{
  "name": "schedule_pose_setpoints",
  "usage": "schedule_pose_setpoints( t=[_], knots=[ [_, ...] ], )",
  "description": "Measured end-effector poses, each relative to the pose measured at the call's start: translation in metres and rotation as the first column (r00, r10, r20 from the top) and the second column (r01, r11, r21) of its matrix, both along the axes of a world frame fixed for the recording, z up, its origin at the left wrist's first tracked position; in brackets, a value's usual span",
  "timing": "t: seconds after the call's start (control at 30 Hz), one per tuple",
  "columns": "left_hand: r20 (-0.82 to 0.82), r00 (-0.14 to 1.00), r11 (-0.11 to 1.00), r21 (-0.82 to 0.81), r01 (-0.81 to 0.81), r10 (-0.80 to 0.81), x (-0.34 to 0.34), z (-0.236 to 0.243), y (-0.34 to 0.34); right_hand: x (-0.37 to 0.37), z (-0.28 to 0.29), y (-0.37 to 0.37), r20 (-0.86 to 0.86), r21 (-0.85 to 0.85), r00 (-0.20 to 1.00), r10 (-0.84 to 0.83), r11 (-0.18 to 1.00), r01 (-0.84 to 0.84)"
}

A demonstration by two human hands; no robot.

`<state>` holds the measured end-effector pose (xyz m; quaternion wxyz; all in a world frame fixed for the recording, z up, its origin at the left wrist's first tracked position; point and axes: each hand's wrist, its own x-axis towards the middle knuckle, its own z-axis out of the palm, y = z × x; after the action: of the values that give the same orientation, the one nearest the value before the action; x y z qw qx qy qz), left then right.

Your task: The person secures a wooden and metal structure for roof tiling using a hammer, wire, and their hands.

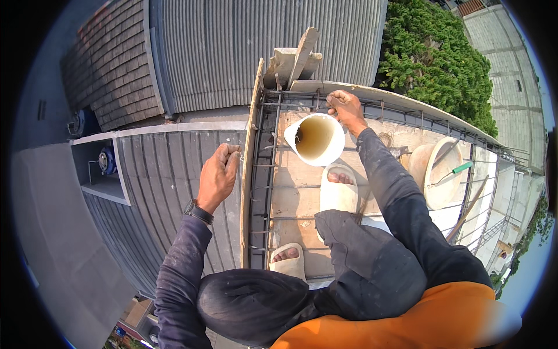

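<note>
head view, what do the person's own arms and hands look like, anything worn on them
Both arms wear long, dark, navy-looking sleeves, the left sleeve scattered with pale specks, the right sleeve dusty. A dark band, probably a watch, circles the left wrist. The left hand and right hand are ungloved.

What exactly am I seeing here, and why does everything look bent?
No machine here: a bare-handed person wears a wide fisheye camera on their head, looking down; its lens bends straight edges. The left hand is left of a long board; the right hand is beside a white cylinder. Both have fingers drawn together; I can't tell whether they hold anything. Below, dark rods run over wooden panels, and a pale basin with a green-handled tool is to the right.
</note>
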<state>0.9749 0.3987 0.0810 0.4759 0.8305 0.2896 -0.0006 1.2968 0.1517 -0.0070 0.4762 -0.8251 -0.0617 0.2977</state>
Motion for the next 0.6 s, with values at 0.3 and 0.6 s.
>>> schedule_pose_setpoints(
  t=[0.3,0.6],
  knots=[
    [0.009,1.000,0.994,-0.104,0.016,-0.015,-0.001,-0.010,-0.005,-0.010,-0.004,0.011,0.099,-0.077,0.975,-0.201,0.975,0.209],
    [0.075,0.979,0.914,-0.379,-0.147,0.189,-0.011,-0.008,-0.025,-0.146,0.086,0.012,-0.466,0.158,0.485,0.740,0.609,-0.777]
  ],
)
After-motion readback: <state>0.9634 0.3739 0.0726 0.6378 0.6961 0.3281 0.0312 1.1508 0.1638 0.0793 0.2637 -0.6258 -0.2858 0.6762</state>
